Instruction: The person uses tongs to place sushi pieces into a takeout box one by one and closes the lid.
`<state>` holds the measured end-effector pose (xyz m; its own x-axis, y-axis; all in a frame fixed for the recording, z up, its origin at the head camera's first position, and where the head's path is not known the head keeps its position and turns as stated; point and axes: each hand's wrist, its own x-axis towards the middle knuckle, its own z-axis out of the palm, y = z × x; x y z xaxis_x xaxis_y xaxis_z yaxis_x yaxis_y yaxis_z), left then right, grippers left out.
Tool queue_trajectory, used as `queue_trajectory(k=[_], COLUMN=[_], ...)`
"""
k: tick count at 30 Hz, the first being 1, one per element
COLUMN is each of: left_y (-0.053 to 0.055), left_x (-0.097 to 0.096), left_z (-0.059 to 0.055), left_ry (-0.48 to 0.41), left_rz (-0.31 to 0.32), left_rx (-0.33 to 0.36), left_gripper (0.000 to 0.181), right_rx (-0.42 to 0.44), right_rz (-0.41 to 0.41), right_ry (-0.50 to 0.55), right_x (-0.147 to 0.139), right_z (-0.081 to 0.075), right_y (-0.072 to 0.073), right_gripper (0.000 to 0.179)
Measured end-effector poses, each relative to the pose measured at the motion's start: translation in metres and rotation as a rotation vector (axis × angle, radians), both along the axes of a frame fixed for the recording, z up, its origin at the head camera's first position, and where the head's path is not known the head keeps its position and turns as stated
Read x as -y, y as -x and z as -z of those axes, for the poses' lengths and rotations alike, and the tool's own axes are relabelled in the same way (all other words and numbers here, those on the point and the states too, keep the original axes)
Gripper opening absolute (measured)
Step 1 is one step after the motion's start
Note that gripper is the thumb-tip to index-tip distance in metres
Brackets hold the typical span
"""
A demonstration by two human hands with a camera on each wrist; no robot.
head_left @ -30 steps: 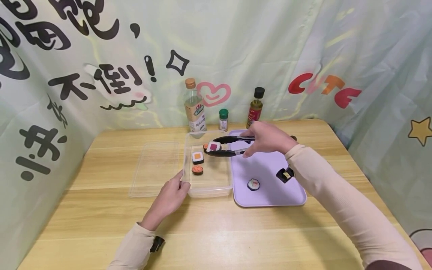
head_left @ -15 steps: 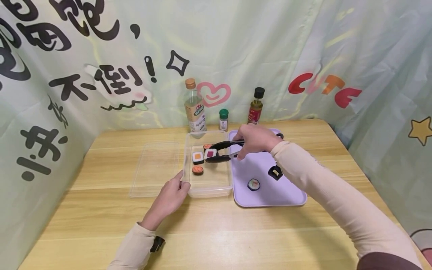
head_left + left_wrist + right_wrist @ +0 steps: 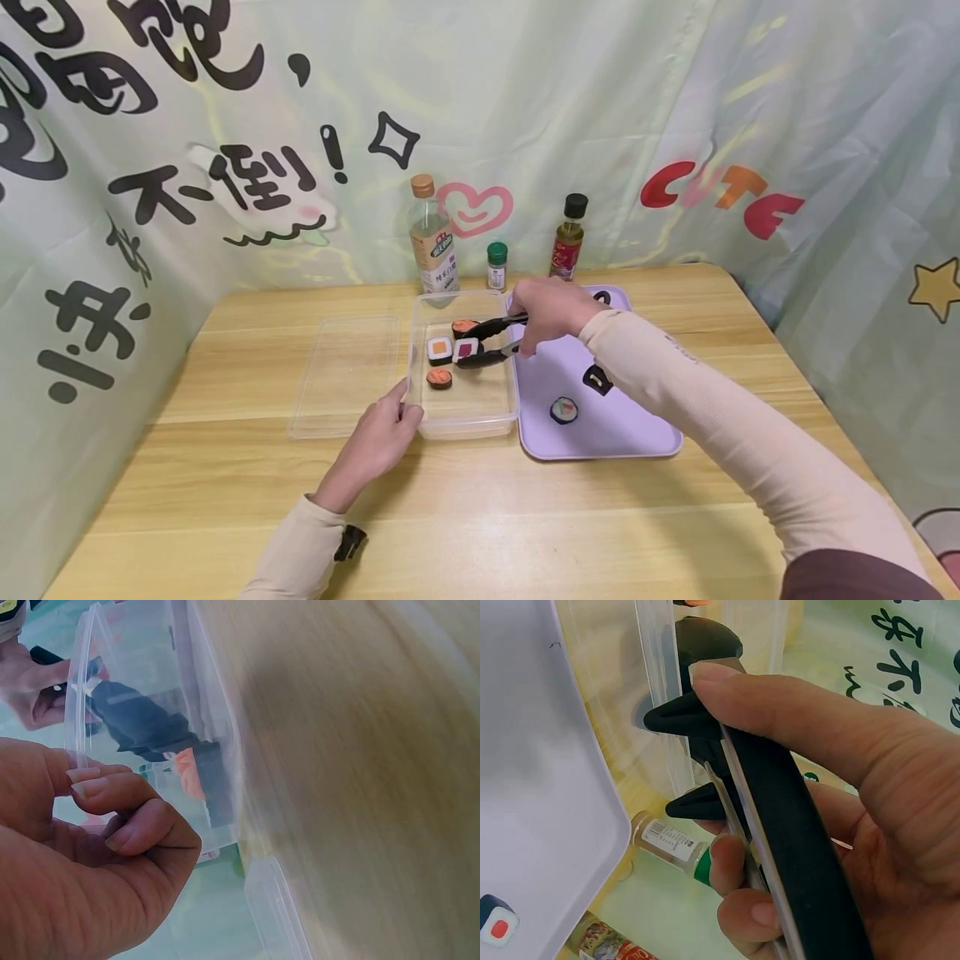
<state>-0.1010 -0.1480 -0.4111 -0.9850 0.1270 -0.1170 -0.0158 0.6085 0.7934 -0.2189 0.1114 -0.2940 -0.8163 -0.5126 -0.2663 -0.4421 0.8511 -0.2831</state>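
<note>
My left hand grips the clear plastic container at its near left side; in the left wrist view, thumb and curled fingers pinch the rim. My right hand holds black-and-silver tongs, reaching over the container's right wall. Between the tong tips, low inside the container, is a square sushi piece with a purple centre. Beside it sits an orange-centred sushi piece. Orange-topped pieces lie behind and in front. The right wrist view hides the tong tips behind the container wall.
A lilac tray adjoins the container, bearing a round sushi roll, a black-wrapped piece and a red-centred piece. A clear lid lies left. Behind stand a tall bottle, green-capped shaker and dark-capped bottle.
My right hand has moved left and slightly down with the tongs, carrying the purple-centred sushi piece lower, up beside the orange-centred piece. My left hand stays on the container.
</note>
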Motion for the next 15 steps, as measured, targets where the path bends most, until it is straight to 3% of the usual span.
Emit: queue_trajectory(k=[15], left_y=[0.0016], left_x=[0.0004], left_z=[0.0011], left_ry=[0.018], left_rz=[-0.008], left_rx=[0.013], left_gripper=[0.061], right_rx=[-0.003], right_rz=[0.014], right_ry=[-0.051], right_x=[0.0082], right_z=[0.0024], right_y=[0.0004], right_gripper=[0.022])
